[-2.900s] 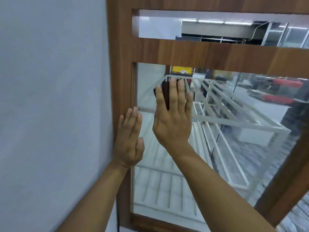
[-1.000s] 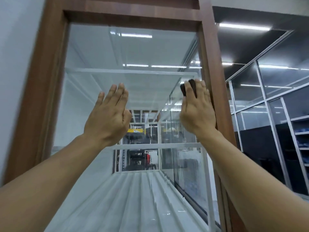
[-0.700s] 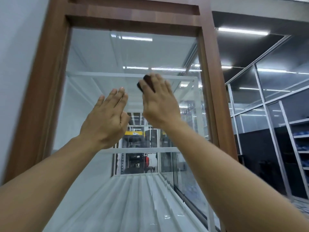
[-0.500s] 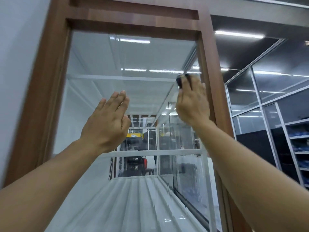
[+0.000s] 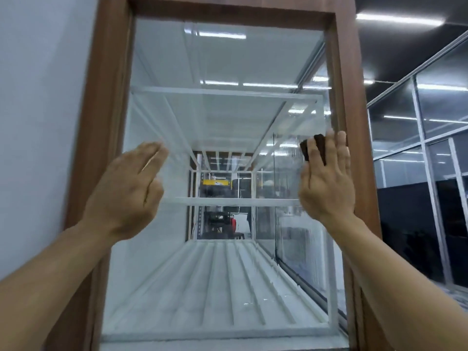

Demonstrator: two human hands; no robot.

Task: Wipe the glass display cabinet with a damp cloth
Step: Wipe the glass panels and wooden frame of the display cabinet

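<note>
Cloth [image 5: 319, 147] under right fingers [image 5: 340, 150] (against glass [image 5: 228, 127])

The cloth [image 5: 314, 147] lies between the right hand [image 5: 326, 184] and the glass [image 5: 228, 122], just beside the right frame post [image 5: 350, 97].

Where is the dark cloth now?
In the head view, the dark cloth lies under the right hand, flat on the glass pane, beside the cabinet's right wooden post.

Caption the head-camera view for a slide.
Right hand presses a dark cloth against the glass pane beside the wooden frame; left hand raised, open.
</note>
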